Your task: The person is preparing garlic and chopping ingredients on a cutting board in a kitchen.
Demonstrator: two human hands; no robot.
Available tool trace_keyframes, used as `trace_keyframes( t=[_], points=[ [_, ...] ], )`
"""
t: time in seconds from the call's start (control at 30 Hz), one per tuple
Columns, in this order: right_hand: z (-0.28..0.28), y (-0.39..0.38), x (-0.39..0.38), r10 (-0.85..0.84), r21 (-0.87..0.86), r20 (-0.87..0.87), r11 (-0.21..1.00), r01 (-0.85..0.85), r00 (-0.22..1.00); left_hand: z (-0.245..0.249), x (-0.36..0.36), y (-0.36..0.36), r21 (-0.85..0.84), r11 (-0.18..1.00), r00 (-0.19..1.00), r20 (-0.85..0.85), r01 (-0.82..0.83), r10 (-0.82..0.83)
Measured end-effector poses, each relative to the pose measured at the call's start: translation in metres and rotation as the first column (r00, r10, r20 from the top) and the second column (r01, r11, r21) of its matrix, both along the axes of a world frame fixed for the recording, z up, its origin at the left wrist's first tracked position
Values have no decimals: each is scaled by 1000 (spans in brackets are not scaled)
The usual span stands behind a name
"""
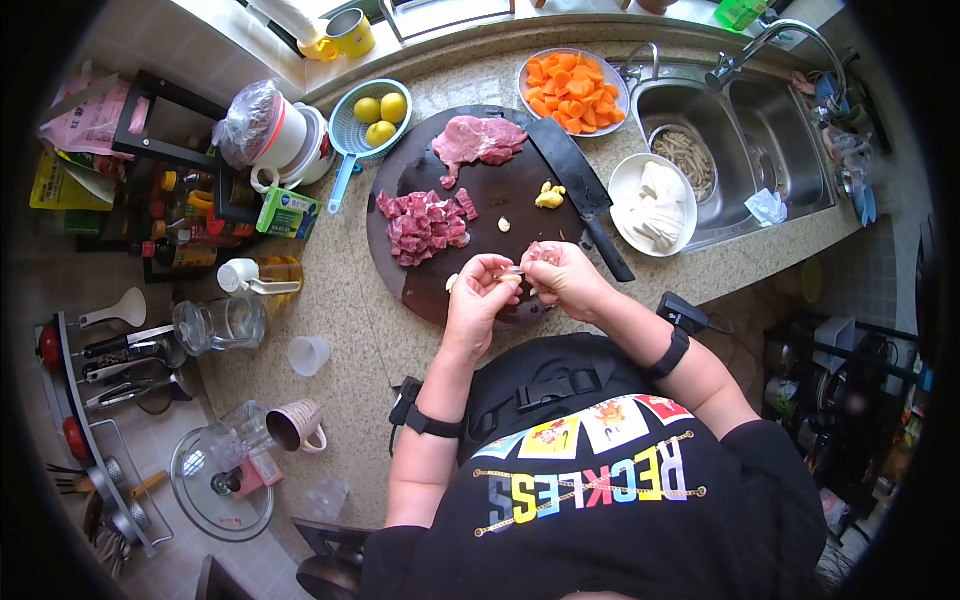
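Near the front edge of a round dark cutting board (480,205), my left hand (483,302) pinches a pale garlic clove (511,279). My right hand (572,284) meets it there, its fingers closed on pinkish papery garlic skin (541,254). Another garlic clove (504,225) lies on the board just beyond my hands, and one more pale piece shows beside my left hand. Cubed raw meat (424,226) is piled at the left, with a larger slab of meat (480,141) behind it. Yellow ginger (549,195) lies to the right, by a black cleaver (575,175).
A plate of sliced carrots (574,92) and a white bowl (654,204) stand right of the board, before the double sink (745,140). A blue colander (362,120) holds yellow fruit. Left are an oil jug (262,275), a plastic cup (309,355) and a mug (296,427).
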State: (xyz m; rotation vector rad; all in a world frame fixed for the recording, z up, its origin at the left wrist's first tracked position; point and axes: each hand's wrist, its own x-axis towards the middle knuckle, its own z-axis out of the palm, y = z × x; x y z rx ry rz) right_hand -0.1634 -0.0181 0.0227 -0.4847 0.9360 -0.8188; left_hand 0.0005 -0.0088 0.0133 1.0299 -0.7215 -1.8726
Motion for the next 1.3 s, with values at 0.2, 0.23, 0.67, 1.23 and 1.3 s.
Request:
trace_keyframes(
  t=[0.2,0.23,0.67,1.23,1.3],
  points=[
    [-1,-1,-3,2,32,38,999,-3,999,-4,2,0,-15,1000,1000,-1,-22,22],
    [0,-2,-2,3,32,38,999,-5,999,-6,3,0,-31,1000,1000,12,-1,2],
    [-6,-3,-1,-28,2,8,1000,28,1000,-9,-2,6,69,981,975,-116,-181,189],
    [-2,0,6,31,-124,-261,990,-65,965,-10,-15,14,-214,912,921,97,-351,377],
    [0,0,8,31,-121,-285,990,-68,958,-9,-16,14,-253,902,916,111,-349,386]
  ],
)
